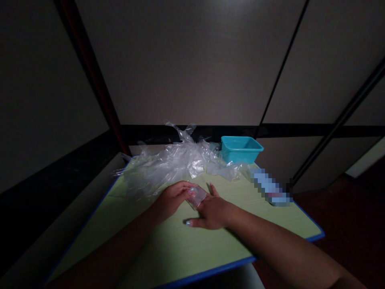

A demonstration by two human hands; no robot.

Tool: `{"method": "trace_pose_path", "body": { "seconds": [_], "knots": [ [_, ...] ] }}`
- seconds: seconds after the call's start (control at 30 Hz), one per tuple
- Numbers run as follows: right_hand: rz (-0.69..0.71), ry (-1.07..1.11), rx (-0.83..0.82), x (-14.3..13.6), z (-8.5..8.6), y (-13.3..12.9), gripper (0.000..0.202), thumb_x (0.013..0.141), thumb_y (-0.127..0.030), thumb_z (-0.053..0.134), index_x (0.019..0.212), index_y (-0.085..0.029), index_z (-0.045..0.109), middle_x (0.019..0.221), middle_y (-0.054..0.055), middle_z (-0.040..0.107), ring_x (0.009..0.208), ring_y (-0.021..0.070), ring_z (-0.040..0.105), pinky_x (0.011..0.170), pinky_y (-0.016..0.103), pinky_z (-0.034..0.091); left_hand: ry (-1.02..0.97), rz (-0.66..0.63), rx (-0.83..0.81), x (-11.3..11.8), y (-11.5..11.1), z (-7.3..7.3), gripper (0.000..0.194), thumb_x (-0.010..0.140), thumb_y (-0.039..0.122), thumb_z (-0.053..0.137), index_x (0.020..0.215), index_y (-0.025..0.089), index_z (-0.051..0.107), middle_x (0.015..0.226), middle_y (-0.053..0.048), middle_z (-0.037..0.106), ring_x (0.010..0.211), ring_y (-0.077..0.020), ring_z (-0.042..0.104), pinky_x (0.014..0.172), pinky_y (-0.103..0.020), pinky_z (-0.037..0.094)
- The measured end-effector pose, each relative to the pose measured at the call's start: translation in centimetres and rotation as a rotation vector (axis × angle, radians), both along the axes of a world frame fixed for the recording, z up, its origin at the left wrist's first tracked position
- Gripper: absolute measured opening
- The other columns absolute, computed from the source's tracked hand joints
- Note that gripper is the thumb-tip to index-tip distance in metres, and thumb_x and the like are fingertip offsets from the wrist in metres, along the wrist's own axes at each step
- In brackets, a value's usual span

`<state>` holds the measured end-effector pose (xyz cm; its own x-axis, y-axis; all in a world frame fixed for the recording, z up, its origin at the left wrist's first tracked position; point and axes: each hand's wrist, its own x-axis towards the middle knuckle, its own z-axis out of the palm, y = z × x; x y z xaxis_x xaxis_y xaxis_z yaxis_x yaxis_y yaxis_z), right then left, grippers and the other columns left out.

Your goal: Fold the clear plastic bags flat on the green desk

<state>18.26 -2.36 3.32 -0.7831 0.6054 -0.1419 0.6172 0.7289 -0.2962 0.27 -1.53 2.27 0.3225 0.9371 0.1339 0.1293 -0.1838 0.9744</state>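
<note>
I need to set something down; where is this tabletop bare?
Bare: tabletop between left forearm, right forearm and near blue edge; also between right forearm and blurred object. Crowded: the back, with clear plastic and turquoise basket; the middle, with left hand, right hand and small packet.

A small, flat, roughly rectangular piece of see-through plastic (198, 197), pale and faintly lilac, with a reddish patch toward its left end. Its outline is partly hidden. It sits askew around the middle of the bench (192, 249), well in from the edges; whether it touches the surface is unclear.
</note>
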Motion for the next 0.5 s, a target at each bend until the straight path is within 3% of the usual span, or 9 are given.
{"method": "trace_pose_path", "body": {
  "seconds": [0.13,0.3,0.5],
  "knots": [
    [0.000,-0.005,0.003,0.0,0.1,0.0,0.087,0.081,-0.070,0.028,0.145,-0.017,0.000,0.149,0.015,0.009,0.136,0.0305,-0.006,0.099,0.061,-0.015,0.240,0.170,0.094,-0.8,0.6,-0.2,0.022,0.071,0.035,0.059,0.082,0.016,0.065,0.084,-0.004,0.068,0.078,-0.0193,0.061,0.071,-0.030,0.047],
    [0.002,-0.006,-0.002,0.1,0.1,0.0,0.087,0.081,-0.071,0.026,0.145,-0.016,0.003,0.149,0.016,0.007,0.136,0.0302,-0.007,0.099,0.060,-0.015,0.384,0.375,0.205,-1.5,1.3,-1.0,0.026,0.062,0.033,0.063,0.083,0.017,0.064,0.083,-0.002,0.065,0.072,-0.0177,0.057,0.068,-0.029,0.046],
    [0.005,-0.008,-0.011,0.1,0.2,0.1,0.087,0.080,-0.071,0.030,0.145,-0.020,-0.001,0.149,0.014,0.003,0.136,0.0298,-0.007,0.099,0.060,-0.015,0.299,0.262,0.112,-1.2,1.3,-1.3,0.031,0.066,0.034,0.059,0.091,0.015,0.061,0.081,-0.004,0.066,0.072,-0.0179,0.059,0.068,-0.030,0.046]
  ]
}}
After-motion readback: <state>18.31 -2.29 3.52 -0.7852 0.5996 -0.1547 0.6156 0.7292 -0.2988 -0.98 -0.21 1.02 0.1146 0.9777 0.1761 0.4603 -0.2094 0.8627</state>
